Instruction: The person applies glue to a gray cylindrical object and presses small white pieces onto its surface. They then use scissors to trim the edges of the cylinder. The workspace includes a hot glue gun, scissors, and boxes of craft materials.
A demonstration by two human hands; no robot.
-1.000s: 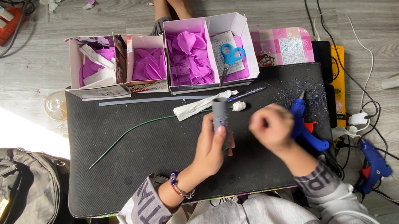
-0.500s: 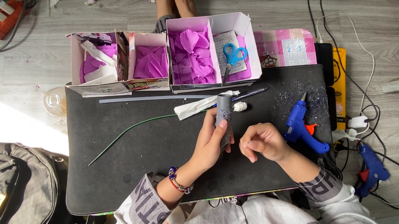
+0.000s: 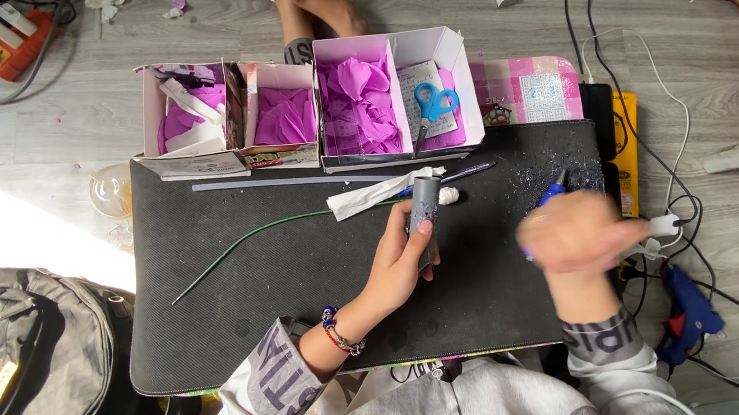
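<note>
Gluing step, I judge: left hand (image 3: 396,266) has its fingers clasped round a grey tube (image 3: 424,219) mid-worktop (image 3: 215,332). Right hand (image 3: 577,232), at three o'clock, is blurred over the blue glue gun (image 3: 550,193); grip unclear. Next needs the nozzle aimed at the tube.

Quick count: three open boxes of purple paper (image 3: 357,109) along the surface's far edge, one pair of blue scissors (image 3: 430,106) in the rightmost. On the surface: one green wire stem (image 3: 241,243), one grey tube (image 3: 424,215), one pen (image 3: 465,171). Two blue glue guns (image 3: 688,313), one backpack (image 3: 21,377) on the floor.
</note>
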